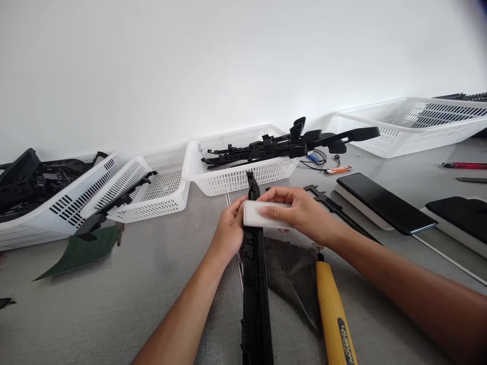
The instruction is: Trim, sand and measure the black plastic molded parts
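A long black plastic strip with ribs and clips runs away from me up the middle of the view. My left hand is closed around its far part, the thumb beside a white block. In my right hand is that white rectangular block, gripped between thumb and fingers. The block lies across the strip and hides part of it. Just right of the strip are a dark sheet, perhaps sandpaper, and a yellow rotary tool with a pale tip.
White baskets along the wall hold black plastic parts. A green sheet lies at the left. To the right are a caliper, a phone on a white block, an orange lighter, a cable and a red pen-like item.
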{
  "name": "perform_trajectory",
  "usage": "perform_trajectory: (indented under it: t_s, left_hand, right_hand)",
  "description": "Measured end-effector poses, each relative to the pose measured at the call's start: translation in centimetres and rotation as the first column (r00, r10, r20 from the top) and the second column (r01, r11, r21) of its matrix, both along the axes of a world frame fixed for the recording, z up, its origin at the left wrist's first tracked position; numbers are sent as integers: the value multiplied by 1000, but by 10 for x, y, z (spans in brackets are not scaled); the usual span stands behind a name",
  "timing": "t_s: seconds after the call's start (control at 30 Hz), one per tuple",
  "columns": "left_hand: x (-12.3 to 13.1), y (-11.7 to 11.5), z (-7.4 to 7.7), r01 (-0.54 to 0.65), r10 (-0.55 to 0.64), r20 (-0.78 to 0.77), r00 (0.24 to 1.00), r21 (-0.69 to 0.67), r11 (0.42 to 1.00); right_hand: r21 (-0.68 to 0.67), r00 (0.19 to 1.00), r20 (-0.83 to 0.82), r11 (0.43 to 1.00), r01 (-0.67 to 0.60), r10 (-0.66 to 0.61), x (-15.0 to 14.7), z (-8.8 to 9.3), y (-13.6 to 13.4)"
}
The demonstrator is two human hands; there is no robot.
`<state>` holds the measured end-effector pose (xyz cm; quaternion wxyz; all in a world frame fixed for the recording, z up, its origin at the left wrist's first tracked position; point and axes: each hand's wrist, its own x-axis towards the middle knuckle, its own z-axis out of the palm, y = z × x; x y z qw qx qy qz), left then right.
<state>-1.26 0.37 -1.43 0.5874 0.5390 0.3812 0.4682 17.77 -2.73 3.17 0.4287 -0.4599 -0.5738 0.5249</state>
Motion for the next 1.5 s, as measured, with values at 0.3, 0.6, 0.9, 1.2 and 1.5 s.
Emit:
perform_trajectory:
  t_s: [0.3,0.6,0.9,1.2,1.5]
  left_hand:
    - [-1,2,-5,5,-4,75,997,-8,1000]
    - [-1,3,-1,-64,70,96,993,-63,996]
    - [1,0,4,-97,106,107,989,-91,991]
    - [1,-2,11,-71,82,123,989,-93,993]
    - [-2,-1,12,-65,76,108,991,-102,993]
  right_hand:
    - [140,994,41,985,98,-105,6,-8,7]
    - [643,917,365,756,-124,-160,-2,-11,-3]
    - [705,865,440,689,-167,-240,-2,-21,1]
    - [720,820,489,668,-187,-297,1,-13,-1]
    - [694,859,427,712,-113,-280,-2,-21,1]
